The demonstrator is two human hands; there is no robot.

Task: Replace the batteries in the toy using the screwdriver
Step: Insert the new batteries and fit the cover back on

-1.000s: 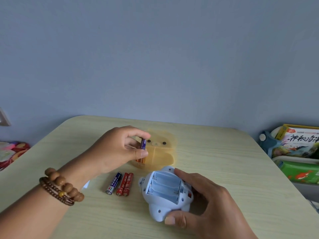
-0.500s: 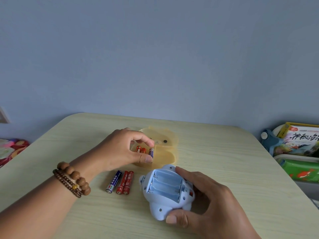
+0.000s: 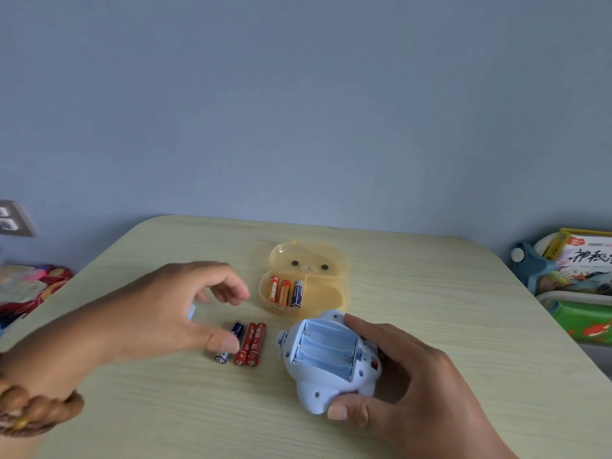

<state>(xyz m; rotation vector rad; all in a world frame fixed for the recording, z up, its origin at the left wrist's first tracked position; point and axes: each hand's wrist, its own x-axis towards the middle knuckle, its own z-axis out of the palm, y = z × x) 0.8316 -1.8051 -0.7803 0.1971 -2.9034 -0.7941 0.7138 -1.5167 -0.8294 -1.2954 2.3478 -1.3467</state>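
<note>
While the table bears the toy with its bay empty, reloading is your step.
Your right hand grips the toy; your left hand, fingers loosely curled and empty, hovers over three loose batteries. Pinch one, matching polarity. The bear-shaped case, just behind, holds three more; nothing obstructs.

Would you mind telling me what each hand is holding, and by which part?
The right hand grips the toy, thumb on its near edge, fingers on its far side. The left hand holds nothing, above the loose batteries.
</note>
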